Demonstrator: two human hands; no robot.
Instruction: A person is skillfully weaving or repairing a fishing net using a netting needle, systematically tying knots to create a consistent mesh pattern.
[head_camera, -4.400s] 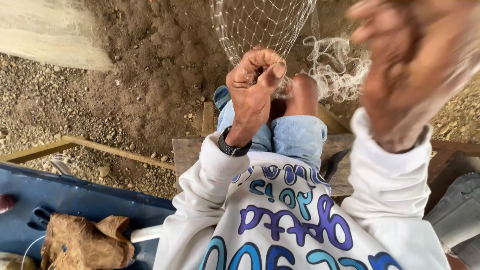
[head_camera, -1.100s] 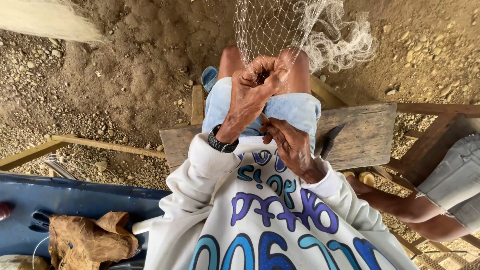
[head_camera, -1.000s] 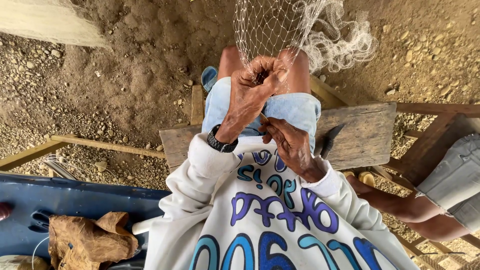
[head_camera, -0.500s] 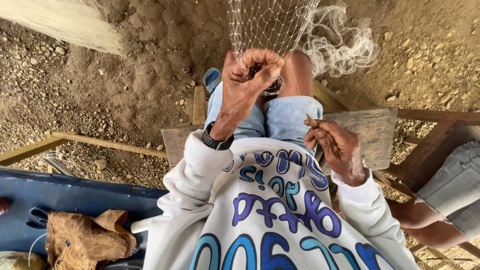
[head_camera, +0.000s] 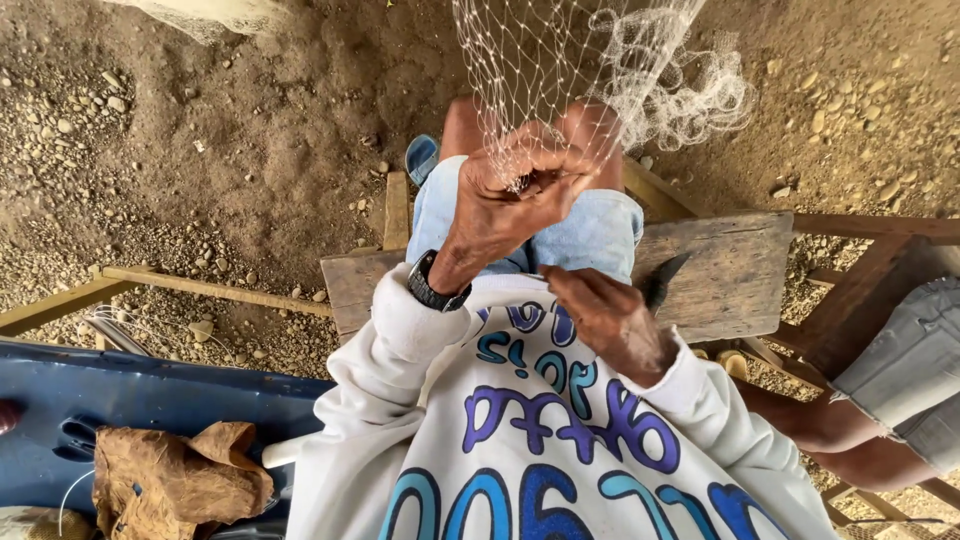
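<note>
My left hand (head_camera: 510, 195) is raised over my knees and pinches the lower edge of a pale fishing net (head_camera: 545, 60) that hangs down from above. My right hand (head_camera: 605, 315) sits lower, close to my white printed sweatshirt, its fingers curled shut; the small wooden netting needle it held a moment ago is hidden under them. A black watch (head_camera: 435, 290) is on my left wrist. I sit on a worn wooden bench (head_camera: 735, 265) in light blue shorts. A bunched part of the net (head_camera: 690, 95) lies on the ground past my knees.
A dark knife (head_camera: 662, 280) lies on the bench beside my right thigh. Another person's bare limb (head_camera: 830, 425) and grey shorts (head_camera: 905, 365) are at the right. A blue hull-like surface (head_camera: 150, 400) with a brown rag (head_camera: 170, 480) lies at lower left. Gravel and wooden rails surround the bench.
My right hand has dropped from out at the right, where it held the needle up, back in toward my lap. My left hand has shifted slightly right, still gripping the net.
</note>
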